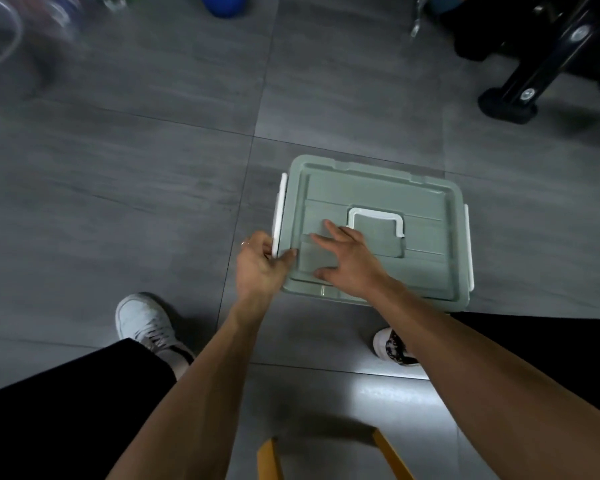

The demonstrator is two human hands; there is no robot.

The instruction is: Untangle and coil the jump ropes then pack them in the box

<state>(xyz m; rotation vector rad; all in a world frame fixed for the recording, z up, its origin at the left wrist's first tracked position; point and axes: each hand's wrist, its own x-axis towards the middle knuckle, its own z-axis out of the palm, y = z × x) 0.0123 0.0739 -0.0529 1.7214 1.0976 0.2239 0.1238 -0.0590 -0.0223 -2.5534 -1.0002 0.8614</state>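
A pale green plastic box (426, 258) sits on the grey tiled floor with its lid on and a white carry handle (376, 216) lying flat in the middle of the lid. White latches run along its left (279, 209) and right (469, 244) sides. My left hand (260, 261) pinches the near end of the left latch at the box's corner. My right hand (347, 258) lies flat on the lid with fingers spread, just left of the handle. No jump rope is visible.
My two shoes (146, 323) (392, 344) stand close to the box's near side. Black equipment legs (520, 91) stand at the far right, a blue ball (224, 5) at the top, a blurred clear container (0, 39) at the far left. Orange-yellow bars (271, 455) lie below.
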